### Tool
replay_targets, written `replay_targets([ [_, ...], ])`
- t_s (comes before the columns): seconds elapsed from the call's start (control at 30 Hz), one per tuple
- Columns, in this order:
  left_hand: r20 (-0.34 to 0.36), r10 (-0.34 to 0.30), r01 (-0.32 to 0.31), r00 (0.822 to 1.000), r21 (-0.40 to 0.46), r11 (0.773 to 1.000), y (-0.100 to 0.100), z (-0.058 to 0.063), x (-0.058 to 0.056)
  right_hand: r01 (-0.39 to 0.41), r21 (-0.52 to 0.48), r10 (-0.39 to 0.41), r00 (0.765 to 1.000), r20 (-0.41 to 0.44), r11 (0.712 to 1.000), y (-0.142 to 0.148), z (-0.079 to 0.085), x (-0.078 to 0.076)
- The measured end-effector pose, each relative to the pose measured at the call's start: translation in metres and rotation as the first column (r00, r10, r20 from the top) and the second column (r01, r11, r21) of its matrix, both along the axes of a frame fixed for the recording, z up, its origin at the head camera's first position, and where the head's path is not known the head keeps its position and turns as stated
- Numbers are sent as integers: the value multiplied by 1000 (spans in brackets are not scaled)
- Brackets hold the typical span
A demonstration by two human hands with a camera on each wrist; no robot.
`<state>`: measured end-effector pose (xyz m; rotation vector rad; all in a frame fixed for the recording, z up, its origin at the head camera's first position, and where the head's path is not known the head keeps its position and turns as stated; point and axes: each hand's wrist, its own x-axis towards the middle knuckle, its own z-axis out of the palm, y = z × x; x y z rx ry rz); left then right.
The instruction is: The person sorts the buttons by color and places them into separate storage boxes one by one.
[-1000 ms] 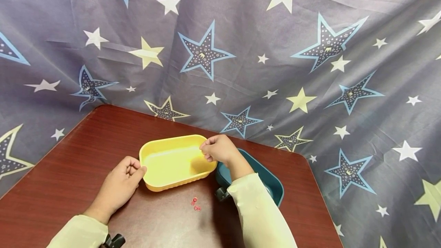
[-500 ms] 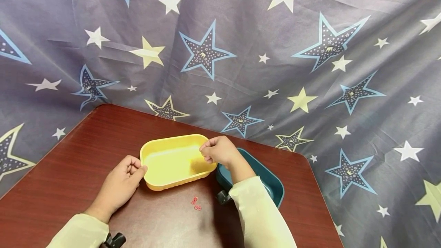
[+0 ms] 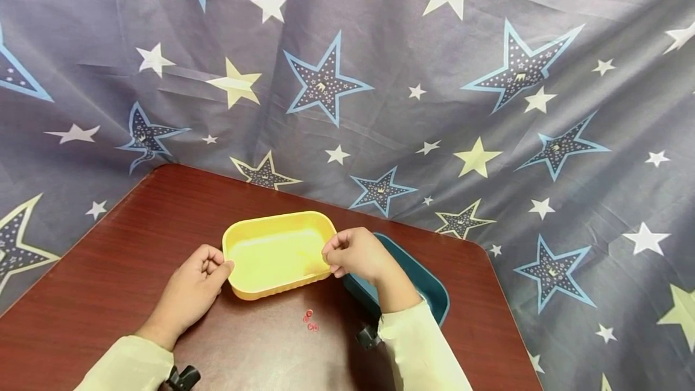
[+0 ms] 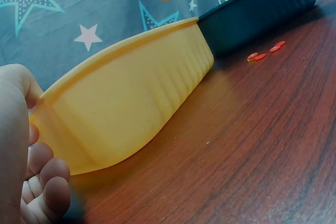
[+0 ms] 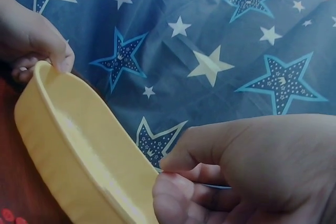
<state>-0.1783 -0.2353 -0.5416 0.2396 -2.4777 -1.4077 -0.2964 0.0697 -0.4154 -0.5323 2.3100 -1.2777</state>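
Observation:
The yellow tray point(image 3: 239, 243) rests on the table. My left hand point(image 3: 196, 285) pinches its left rim, with the thumb on the inner side; the left wrist view shows the fingertips below curled loosely beside the wall. Over the tray's right end is my right hand point(image 3: 358, 255), above the rim in the left wrist view, thumb against the curled fingers. Nothing shows between them in the right wrist view point(image 5: 252, 169). Several small red ring-like pieces point(image 3: 309, 313) lie on the tabletop in front of the tray.
A dark teal tray point(image 3: 429, 279) stands to the right of the yellow one, partly hidden by the right forearm. Behind the brown table point(image 3: 179, 204) hangs a grey curtain point(image 3: 380, 119) with stars. Black wrist mounts point(image 3: 183, 378) show below both sleeves.
My right hand has shifted right and slightly toward me, from over the tray's inside to its right rim. The left hand keeps its pinch, and the red pieces lie as before.

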Motion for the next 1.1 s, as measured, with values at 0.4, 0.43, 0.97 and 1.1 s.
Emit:
replay_targets([
  [0.4, 2, -8, 8, 1000, 3, 1000, 0, 1, -1, -138, 160, 156, 982, -105, 977, 9, -35, 37],
  [0.43, 3, -7, 7, 1000, 3, 1000, 0, 1, -1, -141, 175, 162, 981, -110, 974, 9, -39, 39],
  [0.97, 9, -7, 7, 1000, 7, 1000, 0, 2, -2, -164, 286, 229, 950, -212, 944, 8, -82, 45],
  [1.1, 14, -6, 5, 1000, 8, 1000, 0, 1, -1, -157, 279, 226, 946, -233, 947, 6, -86, 45],
])
